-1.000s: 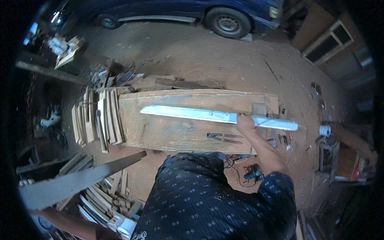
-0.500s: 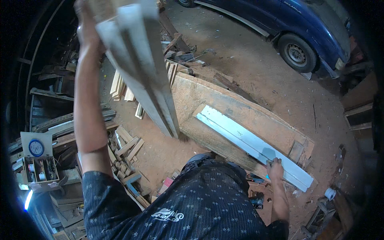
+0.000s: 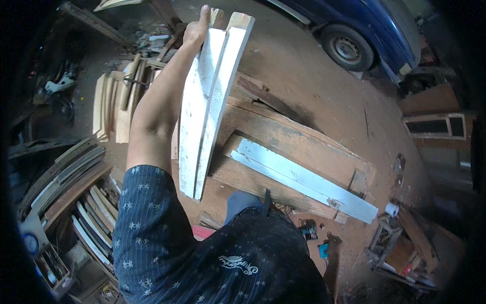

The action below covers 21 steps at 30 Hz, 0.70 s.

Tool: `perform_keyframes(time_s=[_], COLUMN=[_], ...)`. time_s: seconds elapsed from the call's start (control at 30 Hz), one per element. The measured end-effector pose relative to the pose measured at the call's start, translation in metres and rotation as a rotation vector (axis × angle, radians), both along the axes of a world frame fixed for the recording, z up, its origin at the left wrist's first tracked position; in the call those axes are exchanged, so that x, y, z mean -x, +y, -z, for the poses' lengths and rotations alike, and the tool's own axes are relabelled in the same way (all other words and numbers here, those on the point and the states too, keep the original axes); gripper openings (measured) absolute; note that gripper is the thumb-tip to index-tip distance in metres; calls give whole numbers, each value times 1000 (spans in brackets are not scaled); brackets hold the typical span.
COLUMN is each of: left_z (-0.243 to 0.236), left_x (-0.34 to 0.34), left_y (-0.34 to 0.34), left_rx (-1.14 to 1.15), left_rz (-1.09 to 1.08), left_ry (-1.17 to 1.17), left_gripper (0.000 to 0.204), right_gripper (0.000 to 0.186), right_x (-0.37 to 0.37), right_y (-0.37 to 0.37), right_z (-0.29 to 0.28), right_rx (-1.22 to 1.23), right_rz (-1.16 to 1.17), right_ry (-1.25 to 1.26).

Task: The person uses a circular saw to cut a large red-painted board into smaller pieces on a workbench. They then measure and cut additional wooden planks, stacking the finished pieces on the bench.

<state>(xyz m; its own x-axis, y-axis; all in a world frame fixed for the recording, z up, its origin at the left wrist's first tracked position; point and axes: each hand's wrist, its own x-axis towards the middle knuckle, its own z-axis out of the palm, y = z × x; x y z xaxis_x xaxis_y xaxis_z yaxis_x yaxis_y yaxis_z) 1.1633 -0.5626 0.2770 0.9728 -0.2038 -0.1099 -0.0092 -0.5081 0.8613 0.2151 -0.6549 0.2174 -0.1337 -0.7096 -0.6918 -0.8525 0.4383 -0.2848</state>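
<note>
My left hand [image 3: 196, 33] is raised with its fingers round the upper end of a white-painted length of timber [image 3: 205, 111]. The timber stands steeply tilted, with a groove along it and bare wood at its top; whether it is one piece or two I cannot tell. Low on the right, my right hand [image 3: 332, 244] hangs beside my body, closed on a small teal tool [image 3: 323, 249] whose kind does not show. A pale blue-white stepped board [image 3: 304, 175] lies along the dusty wooden bench [image 3: 283, 133], apart from both hands.
Stacked light planks [image 3: 114, 109] stand beyond my left arm, and a pile of curved timber offcuts [image 3: 76, 172] is at the left. A blue vehicle [image 3: 374, 30] is parked at the far right. A power tool [image 3: 308, 229] sits near the bench's close edge.
My left hand has swung the white timber rightward and nearer upright. My right hand has left the board on the bench and dropped down beside me with the teal tool. The view has turned.
</note>
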Motion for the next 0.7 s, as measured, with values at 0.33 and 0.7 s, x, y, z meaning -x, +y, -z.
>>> perform_keyframes(time_s=[0.33, 0.7], left_z=[207, 241], left_x=[48, 326], left_y=[52, 212], left_rx=[-49, -656], left_rz=[222, 215], left_ry=[-258, -316], left_gripper=[63, 54], right_gripper=[73, 35], right_x=[-22, -176], right_y=[41, -22], right_z=[-20, -44], right_rx=[-269, -626], right_rz=[548, 244], right_ry=[-494, -988])
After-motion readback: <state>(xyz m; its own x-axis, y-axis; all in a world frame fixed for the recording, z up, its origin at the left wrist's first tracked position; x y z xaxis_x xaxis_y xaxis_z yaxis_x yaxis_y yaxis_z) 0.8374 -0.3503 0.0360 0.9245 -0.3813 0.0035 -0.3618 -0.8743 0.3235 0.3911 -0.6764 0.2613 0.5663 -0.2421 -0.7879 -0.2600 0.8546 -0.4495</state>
